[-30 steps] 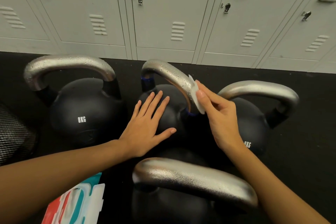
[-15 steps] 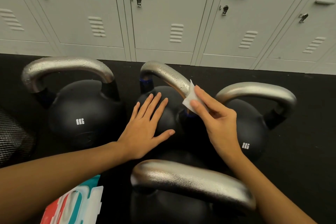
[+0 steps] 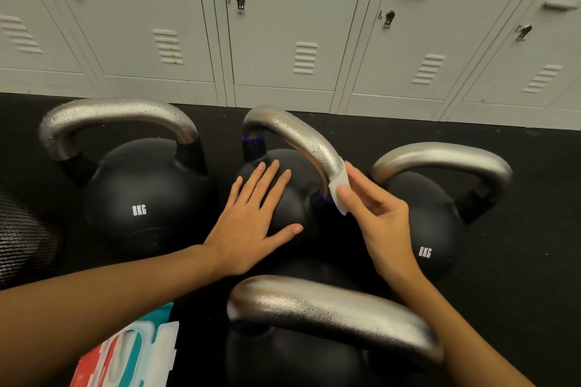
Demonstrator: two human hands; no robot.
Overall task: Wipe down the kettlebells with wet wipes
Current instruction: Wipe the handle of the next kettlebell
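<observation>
Black floor, 4 crowded kettlebells.

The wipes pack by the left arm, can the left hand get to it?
Probably yes. The left hand lies flat on the middle kettlebell, holding nothing, and the wipes pack sits just under that forearm with nothing on top.
</observation>
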